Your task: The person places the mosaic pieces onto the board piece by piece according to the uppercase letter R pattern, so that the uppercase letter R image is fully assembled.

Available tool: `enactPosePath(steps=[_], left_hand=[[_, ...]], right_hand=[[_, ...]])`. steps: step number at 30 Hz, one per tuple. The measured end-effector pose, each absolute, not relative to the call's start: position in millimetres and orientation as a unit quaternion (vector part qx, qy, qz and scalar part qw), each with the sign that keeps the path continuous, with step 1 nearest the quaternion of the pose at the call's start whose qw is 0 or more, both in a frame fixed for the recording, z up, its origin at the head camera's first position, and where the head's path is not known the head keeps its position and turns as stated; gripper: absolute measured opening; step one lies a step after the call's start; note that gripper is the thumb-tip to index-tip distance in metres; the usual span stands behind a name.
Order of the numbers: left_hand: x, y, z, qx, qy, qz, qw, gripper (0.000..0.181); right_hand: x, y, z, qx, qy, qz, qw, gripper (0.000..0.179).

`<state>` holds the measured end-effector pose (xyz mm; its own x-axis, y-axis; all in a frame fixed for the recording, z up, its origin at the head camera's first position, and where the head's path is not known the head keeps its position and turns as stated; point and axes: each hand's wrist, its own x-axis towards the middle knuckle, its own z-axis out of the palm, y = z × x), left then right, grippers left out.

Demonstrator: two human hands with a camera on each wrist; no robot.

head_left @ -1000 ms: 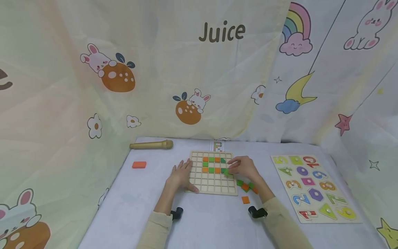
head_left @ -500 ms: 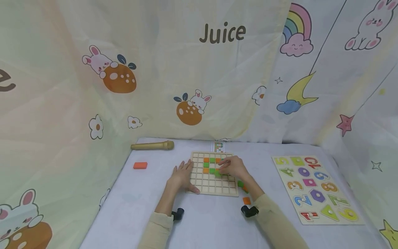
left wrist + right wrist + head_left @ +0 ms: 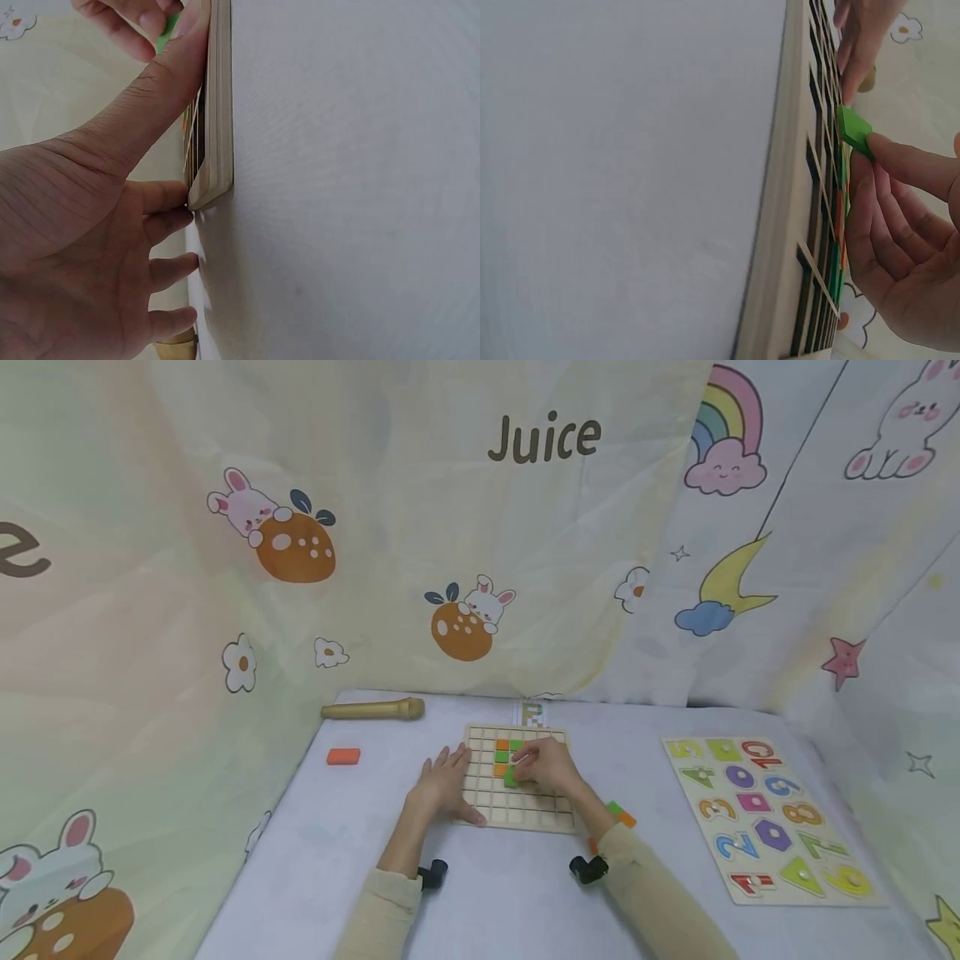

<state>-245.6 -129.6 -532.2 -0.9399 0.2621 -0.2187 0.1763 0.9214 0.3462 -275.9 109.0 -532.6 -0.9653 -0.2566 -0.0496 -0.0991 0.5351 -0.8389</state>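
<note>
A pale wooden grid board (image 3: 517, 817) lies on the white tabletop, with several orange and green square tiles seated in its upper cells. My left hand (image 3: 441, 788) rests at the board's left side, fingers spread; in the left wrist view the thumb (image 3: 150, 97) lies along the near edge. Over the board's middle, my right hand (image 3: 551, 766) pinches a green square tile (image 3: 854, 129) between thumb and fingertips. That tile is tilted just above the grid, below the orange and green row. The right hand hides some of the seated tiles.
Loose green and orange tiles (image 3: 621, 814) lie right of the board, partly behind the right forearm. A number puzzle board (image 3: 757, 895) is farther right. At left are a gold toy microphone (image 3: 367, 709) and an orange block (image 3: 343, 757). A small pattern card (image 3: 533, 714) sits behind the grid.
My right hand has moved left across the board, carrying the green tile from the right edge to the middle. My left hand stays at the board's left side.
</note>
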Motion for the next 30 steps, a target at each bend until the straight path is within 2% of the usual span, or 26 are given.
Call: enactPosePath(steps=[10, 18, 30], left_hand=[[-246, -127, -531, 0.121, 0.971, 0.16, 0.129, 0.142], [-245, -126, -532, 0.128, 0.969, 0.163, 0.136, 0.139], [-244, -127, -530, 0.122, 0.97, 0.164, 0.13, 0.141]], right_hand=[[-274, 92, -538, -0.122, 0.885, -0.446, 0.06, 0.019], [-274, 87, -541, -0.124, 0.906, -0.4, 0.062, 0.016], [-268, 96, -538, -0.13, 0.886, -0.437, 0.082, 0.025]])
